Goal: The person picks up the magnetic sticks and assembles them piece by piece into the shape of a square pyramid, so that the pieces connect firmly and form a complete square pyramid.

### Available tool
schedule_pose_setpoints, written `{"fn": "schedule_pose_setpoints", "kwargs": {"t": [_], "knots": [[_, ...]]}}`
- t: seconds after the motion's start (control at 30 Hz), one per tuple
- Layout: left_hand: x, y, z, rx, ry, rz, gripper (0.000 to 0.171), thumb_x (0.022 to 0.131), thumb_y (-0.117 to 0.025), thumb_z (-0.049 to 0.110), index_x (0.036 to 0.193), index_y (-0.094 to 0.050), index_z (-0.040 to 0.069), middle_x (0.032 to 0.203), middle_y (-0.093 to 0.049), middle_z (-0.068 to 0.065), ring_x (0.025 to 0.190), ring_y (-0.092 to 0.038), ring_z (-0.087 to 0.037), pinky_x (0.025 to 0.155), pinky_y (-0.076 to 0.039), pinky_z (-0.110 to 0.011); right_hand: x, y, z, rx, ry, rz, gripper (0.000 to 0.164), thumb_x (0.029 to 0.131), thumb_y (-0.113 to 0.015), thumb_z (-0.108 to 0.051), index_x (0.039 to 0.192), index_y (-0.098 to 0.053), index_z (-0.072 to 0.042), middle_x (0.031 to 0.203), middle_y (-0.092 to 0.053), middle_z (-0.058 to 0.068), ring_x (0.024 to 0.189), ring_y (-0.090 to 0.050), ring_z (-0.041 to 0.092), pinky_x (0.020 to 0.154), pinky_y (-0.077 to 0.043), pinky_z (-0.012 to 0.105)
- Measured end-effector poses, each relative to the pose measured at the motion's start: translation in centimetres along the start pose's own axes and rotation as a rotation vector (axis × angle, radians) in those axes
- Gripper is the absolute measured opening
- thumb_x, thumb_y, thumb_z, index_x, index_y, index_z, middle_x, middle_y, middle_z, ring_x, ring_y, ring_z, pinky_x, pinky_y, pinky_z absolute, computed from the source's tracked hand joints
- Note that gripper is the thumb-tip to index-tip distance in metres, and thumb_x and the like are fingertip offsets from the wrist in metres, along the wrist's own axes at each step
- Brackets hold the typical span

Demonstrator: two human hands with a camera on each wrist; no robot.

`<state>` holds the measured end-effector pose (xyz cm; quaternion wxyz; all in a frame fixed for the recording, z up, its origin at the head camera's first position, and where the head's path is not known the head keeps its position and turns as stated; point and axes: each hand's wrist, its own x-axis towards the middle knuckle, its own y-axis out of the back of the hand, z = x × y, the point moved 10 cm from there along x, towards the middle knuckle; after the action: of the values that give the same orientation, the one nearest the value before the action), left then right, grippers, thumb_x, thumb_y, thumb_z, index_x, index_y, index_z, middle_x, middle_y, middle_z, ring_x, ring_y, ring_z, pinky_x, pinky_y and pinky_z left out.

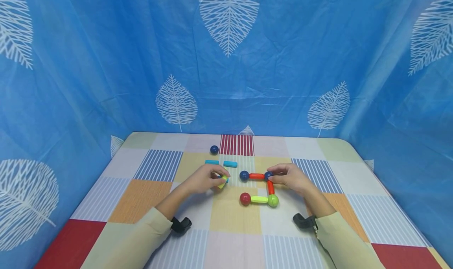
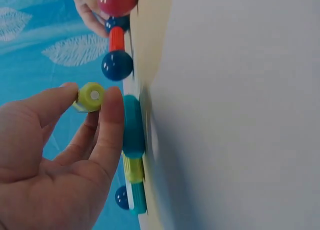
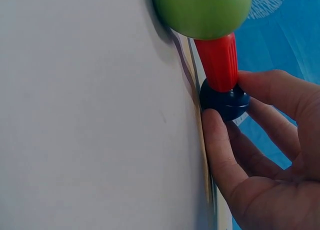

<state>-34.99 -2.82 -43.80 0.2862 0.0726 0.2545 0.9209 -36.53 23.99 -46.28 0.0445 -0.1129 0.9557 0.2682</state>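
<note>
My left hand [image 1: 205, 178] pinches a yellow-green magnetic rod [image 2: 94, 95] between thumb and fingertips. Its round end, with a pale metal dot, faces the left wrist camera. With thumb and fingers, my right hand [image 1: 293, 177] grips a dark blue ball [image 3: 225, 102] at the corner of a joined chain. From that ball one red rod [image 1: 256, 176] runs left to another dark blue ball [image 1: 244, 175]. A second red rod [image 3: 218, 62] leads to a green ball [image 1: 273, 200], followed by a yellow-green rod [image 1: 259, 199] and a red ball [image 1: 245, 199].
Behind my left hand lie two blue rods, one on the left [image 1: 212, 162] and one on the right [image 1: 230, 164]. Farther back sits a loose dark blue ball [image 1: 214, 150]. A patchwork cloth [image 1: 237, 245] covers the table, with blue leaf-print curtains [image 1: 226, 84] around it.
</note>
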Motion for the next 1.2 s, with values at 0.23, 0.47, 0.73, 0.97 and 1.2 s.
{"fn": "schedule_pose_setpoints", "kwargs": {"t": [0.23,0.47,0.73,0.97,1.2], "knots": [[0.4,-0.9,-0.1,0.010,0.044,0.028,0.027,0.096,-0.071,0.012,0.123,-0.074,0.013,0.124,-0.072,-0.005,0.107,-0.071,-0.019,0.091,-0.060,-0.034,0.1,0.0,0.1,0.004,-0.004,-0.004,0.038,0.087,-0.080,-0.013,0.123,-0.073,-0.006,0.121,-0.072,0.016,0.101,-0.063,0.023,0.077,-0.054,0.031],[0.9,-2.0,-0.1,-0.006,0.084,0.047,0.030,0.094,-0.075,0.018,0.124,-0.075,0.018,0.126,-0.071,-0.001,0.112,-0.067,-0.020,0.091,-0.059,-0.035,0.1,0.0,0.0,-0.001,0.001,-0.004,0.038,0.087,-0.080,-0.014,0.123,-0.073,-0.006,0.121,-0.071,0.016,0.102,-0.063,0.023,0.079,-0.054,0.031],[1.8,-3.2,-0.1,-0.064,0.134,0.071,0.027,0.089,-0.080,0.016,0.116,-0.079,0.019,0.117,-0.072,-0.003,0.096,-0.065,-0.018,0.071,-0.057,-0.029,0.0,0.0,0.0,-0.004,-0.010,0.001,0.038,0.087,-0.080,-0.013,0.123,-0.073,-0.006,0.121,-0.071,0.016,0.102,-0.063,0.024,0.079,-0.054,0.031],[2.4,-4.2,-0.2,-0.068,0.160,0.082,0.024,0.088,-0.082,0.017,0.111,-0.080,0.019,0.112,-0.073,-0.001,0.096,-0.063,-0.018,0.074,-0.057,-0.028,0.0,0.0,-0.1,-0.001,-0.006,0.004,0.037,0.086,-0.080,-0.013,0.122,-0.073,-0.006,0.121,-0.072,0.016,0.102,-0.063,0.024,0.078,-0.054,0.030],[2.7,-4.8,0.0,-0.032,0.189,0.083,0.021,0.087,-0.083,0.020,0.108,-0.081,0.022,0.112,-0.073,0.001,0.101,-0.063,-0.019,0.085,-0.057,-0.035,0.1,0.1,0.0,0.012,-0.004,0.001,0.038,0.086,-0.081,-0.013,0.122,-0.073,-0.005,0.120,-0.072,0.015,0.101,-0.063,0.023,0.078,-0.055,0.029]]}}
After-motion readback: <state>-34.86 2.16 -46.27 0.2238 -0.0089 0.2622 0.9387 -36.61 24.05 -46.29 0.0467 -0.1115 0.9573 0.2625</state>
